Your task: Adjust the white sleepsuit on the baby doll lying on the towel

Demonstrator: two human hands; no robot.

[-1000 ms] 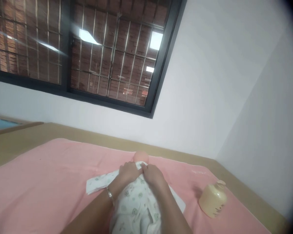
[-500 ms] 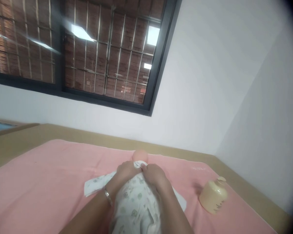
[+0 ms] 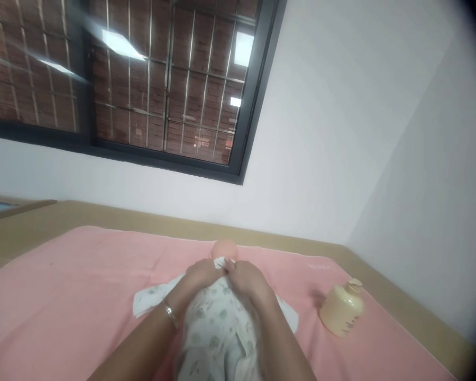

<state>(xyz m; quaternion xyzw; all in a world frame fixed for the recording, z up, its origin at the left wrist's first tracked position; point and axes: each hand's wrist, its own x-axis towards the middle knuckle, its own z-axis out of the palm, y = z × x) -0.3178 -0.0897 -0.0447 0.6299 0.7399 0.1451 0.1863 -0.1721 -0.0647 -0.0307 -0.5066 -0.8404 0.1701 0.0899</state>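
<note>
A white baby garment with a small pale green and grey print [image 3: 216, 323] covers a doll lying on its back. The doll's smooth, skin-toned round head [image 3: 224, 247] shows just beyond the collar. At the neckline, my left hand [image 3: 204, 273] is closed on the garment's edge from the left, a silver bracelet on that wrist. My right hand [image 3: 246, 277] pinches the same collar from the right, thumb and fingers close to the left hand's fingertips. One sleeve [image 3: 153, 298] spreads flat to the left; part of the other side shows past my right forearm.
Under the doll lies a pink mat [image 3: 83, 280] on a tan padded surface [image 3: 115, 211]. A cream-coloured bottle with dark lettering [image 3: 341, 312] stands on the mat at the right. White walls and a dark-framed, barred window [image 3: 166, 84] are behind.
The whole view has shifted slightly, so everything sits a little farther left and higher. Both hands remain at the collar, with only small finger movement.
</note>
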